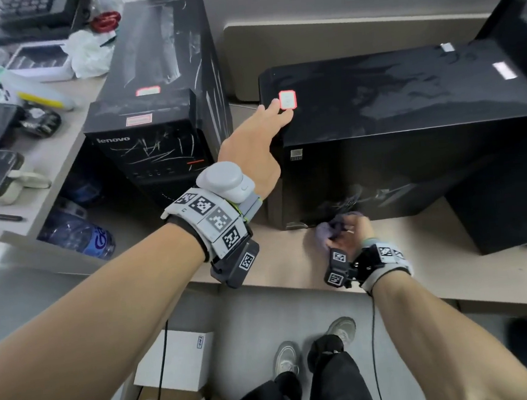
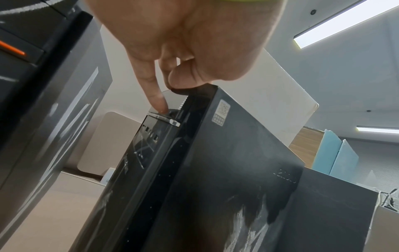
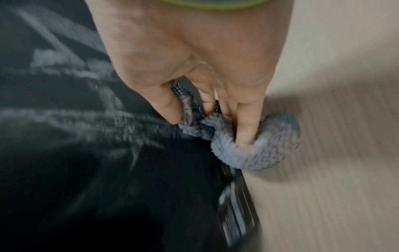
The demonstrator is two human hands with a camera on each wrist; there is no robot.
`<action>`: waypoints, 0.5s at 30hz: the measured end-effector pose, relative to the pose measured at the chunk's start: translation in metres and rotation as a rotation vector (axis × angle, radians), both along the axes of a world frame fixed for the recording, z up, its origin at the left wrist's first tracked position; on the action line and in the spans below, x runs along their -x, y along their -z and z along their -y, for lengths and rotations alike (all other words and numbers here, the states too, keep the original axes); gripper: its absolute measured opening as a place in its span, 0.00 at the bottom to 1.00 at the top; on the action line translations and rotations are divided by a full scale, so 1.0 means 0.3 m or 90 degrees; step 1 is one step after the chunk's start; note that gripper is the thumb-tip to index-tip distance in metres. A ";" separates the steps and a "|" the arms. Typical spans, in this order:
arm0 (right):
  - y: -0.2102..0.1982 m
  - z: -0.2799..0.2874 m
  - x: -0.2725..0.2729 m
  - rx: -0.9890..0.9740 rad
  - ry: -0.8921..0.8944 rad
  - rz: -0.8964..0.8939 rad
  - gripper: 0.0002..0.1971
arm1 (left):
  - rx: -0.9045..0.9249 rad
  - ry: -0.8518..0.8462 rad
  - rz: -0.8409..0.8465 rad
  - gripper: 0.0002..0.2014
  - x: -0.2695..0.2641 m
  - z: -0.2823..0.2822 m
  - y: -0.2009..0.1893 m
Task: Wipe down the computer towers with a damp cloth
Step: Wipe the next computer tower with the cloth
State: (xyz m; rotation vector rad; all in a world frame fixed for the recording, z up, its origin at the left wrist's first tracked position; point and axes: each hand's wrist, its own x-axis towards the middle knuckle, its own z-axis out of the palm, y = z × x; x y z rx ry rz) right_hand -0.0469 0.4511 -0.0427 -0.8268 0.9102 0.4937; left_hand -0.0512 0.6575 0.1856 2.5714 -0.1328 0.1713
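While the desk [image 1: 292, 267] holds everything up, three black computer towers stand on it. The biggest one to see is the right tower [image 1: 405, 100], with a shiny top that looks wet in patches. Just to the left stands the Lenovo tower [image 1: 144, 146], with white scratch marks on its front, and a taller tower [image 1: 161, 43] stands right behind it.

Things could go wrong from here. The right hand [image 1: 351, 232] rubs low on the right tower's near side, close to the bottom edge — a hard push there could slide the tower along the desk. Water from the cloth could also drip into the ports on the front panel [image 2: 149, 141], which would be bad for the computer. The red-edged sticker [image 1: 287, 99] on top could peel if it gets rubbed while wet.

The left arm reaches far forward, and the left hand [image 1: 257, 143] lies on the top front corner of the right tower. Its fingers are mostly straight and press down, with the thumb on the edge — it grips nothing, and I think it is there to keep the tower steady.

The right hand hangs low with its fingers pointing down. They are curled round the blue-grey cloth [image 3: 248, 146], bunched into a ball, which touches the tower's bottom edge and the desk.
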 end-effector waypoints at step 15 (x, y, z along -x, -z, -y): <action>-0.010 0.071 -0.029 0.028 0.125 -0.003 0.07 | -0.014 0.000 -0.028 0.42 -0.003 0.008 -0.007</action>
